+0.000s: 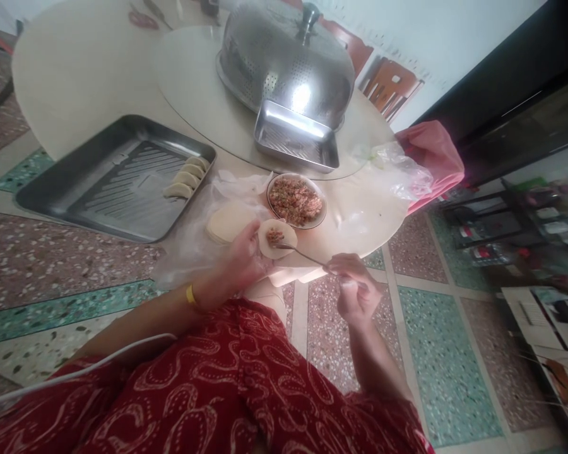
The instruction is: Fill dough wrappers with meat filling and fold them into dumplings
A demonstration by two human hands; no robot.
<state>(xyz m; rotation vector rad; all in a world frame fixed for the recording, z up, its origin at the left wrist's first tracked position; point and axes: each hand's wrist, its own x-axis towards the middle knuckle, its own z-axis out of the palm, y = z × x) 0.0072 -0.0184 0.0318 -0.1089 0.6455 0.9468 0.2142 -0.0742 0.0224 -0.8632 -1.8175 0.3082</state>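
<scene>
My left hand [247,257] holds a round dumpling wrapper [289,237] near the table's front edge. A small mound of meat filling [274,235] lies on the wrapper. In my right hand [357,284] is the handle of a spoon [307,257], its tip touching the filling. Just behind the wrapper stands a bowl of minced filling [297,200]. A stack of wrappers [227,221] rests on thin plastic, left of the bowl and partly behind my left hand. Several folded dumplings [188,176] sit in a row along the right side of a large metal tray [94,227].
On the glass turntable [184,75] are a large perforated metal dome [250,50] with a knob and a small metal tray [296,154]. Pink bag [435,154] and clear plastic [397,170] lie at the table's right edge. Red-handled scissors [142,19] lie at far left.
</scene>
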